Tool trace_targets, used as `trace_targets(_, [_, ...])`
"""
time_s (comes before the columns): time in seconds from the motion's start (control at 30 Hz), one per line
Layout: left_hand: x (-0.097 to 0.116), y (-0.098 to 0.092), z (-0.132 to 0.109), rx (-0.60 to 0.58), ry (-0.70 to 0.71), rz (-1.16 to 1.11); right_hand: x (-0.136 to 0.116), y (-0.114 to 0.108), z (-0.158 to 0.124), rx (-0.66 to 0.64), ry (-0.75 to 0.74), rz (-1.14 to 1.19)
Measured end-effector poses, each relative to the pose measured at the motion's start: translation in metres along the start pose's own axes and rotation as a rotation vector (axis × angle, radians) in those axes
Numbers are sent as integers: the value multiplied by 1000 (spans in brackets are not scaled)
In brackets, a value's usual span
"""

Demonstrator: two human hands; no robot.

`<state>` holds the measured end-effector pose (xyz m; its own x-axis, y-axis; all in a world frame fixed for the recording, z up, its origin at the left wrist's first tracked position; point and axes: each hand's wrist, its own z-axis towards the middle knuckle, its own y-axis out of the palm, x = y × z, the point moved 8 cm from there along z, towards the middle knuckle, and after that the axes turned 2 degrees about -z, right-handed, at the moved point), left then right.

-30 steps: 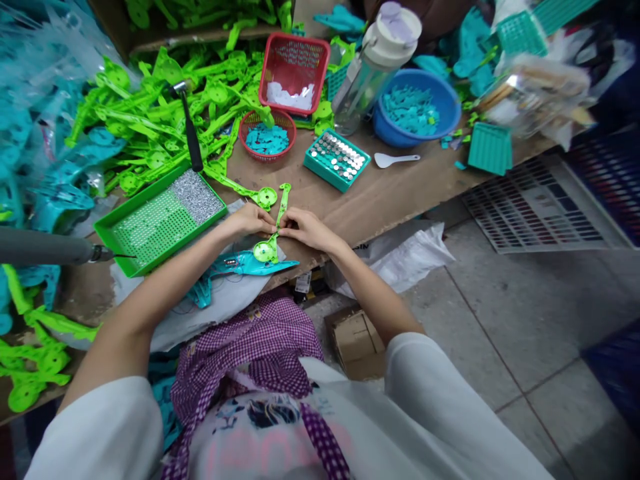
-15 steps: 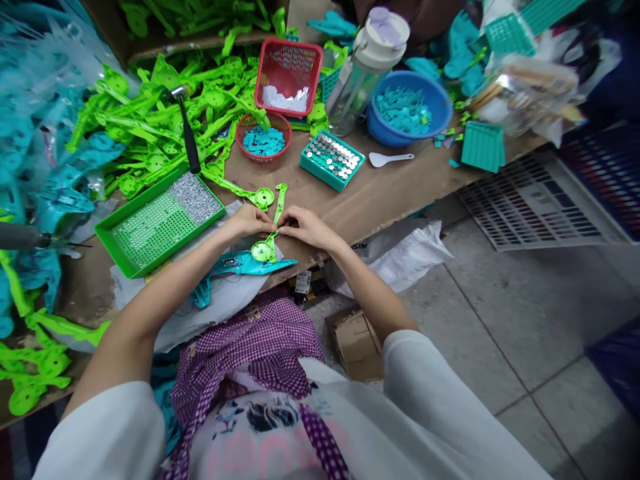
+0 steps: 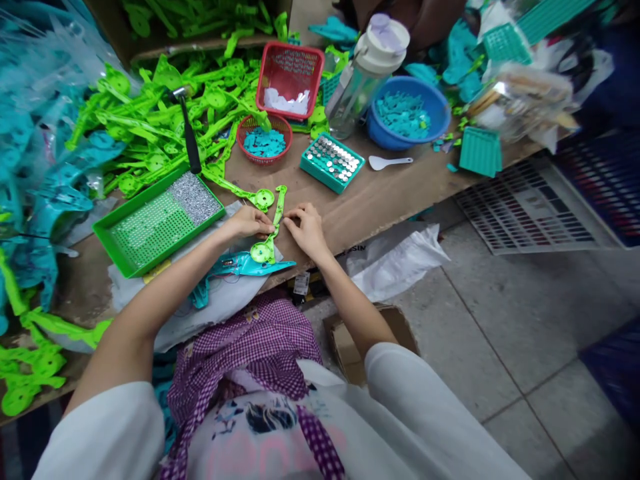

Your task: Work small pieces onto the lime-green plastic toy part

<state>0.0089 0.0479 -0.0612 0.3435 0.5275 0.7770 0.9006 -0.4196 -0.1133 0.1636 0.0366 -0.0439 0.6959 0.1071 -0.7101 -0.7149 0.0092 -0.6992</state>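
A long lime-green plastic part [image 3: 278, 209] with a round disc at its near end lies on the work table in front of me. My left hand [image 3: 251, 222] pinches the part's edge near its middle, fingertips and thumb together. Just right of it, my right hand [image 3: 307, 232] is apart from the part, fingers bent and spread, with nothing visible in them. Under the disc end lies a turquoise plastic part [image 3: 245, 264]. Another green part [image 3: 263, 198] with a round end is close to my left fingers. Any small piece under my left fingertips is hidden.
A green tray [image 3: 140, 230] of small metal pieces stands left, near a hammer [image 3: 190, 140] on heaped green parts. Beyond are a red basket [image 3: 266, 159], a teal box [image 3: 320, 175] of silvery discs, a white spoon [image 3: 390, 162], a blue bowl [image 3: 405, 139] and a bottle [image 3: 350, 93].
My right hand has let go of the green part and moved slightly right, its fingers parting. My left hand stays pinched on the part.
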Motion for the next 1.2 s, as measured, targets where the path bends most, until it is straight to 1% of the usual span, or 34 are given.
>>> trace_targets(0.1, [-3, -2, 1, 10, -23, -24, 0, 3, 3, -50, 80, -17])
trace_targets(0.2, [-5, -2, 2, -3, -34, -29, -1, 4, 6, -94, 95, 34])
trace_targets(0.4, [0, 0, -1, -5, -14, -15, -12, 1, 7, -159, 57, 64])
trace_targets(0.6, [3, 0, -4, 12, -20, -1, -21, -1, 12, -216, -46, 37])
trace_targets(0.7, [3, 0, -3, 13, -12, 7, -17, 2, 17, -199, -43, -2])
trace_targets(0.8, [3, 0, -2, -1, 8, 36, -12, 3, 20, -146, -18, -27])
trace_targets(0.9, [4, 1, -2, -9, 24, 44, -12, 3, 20, -112, -43, -28])
trace_targets(1.0, [4, 1, -2, 2, 33, 38, -14, 5, 21, -143, -81, -6])
trace_targets(1.1, [4, 0, -2, 8, 42, 42, -13, 5, 30, -183, -65, -28])
trace_targets(1.2, [3, -1, -1, 8, 49, 54, -13, 7, 43, -270, -69, -95])
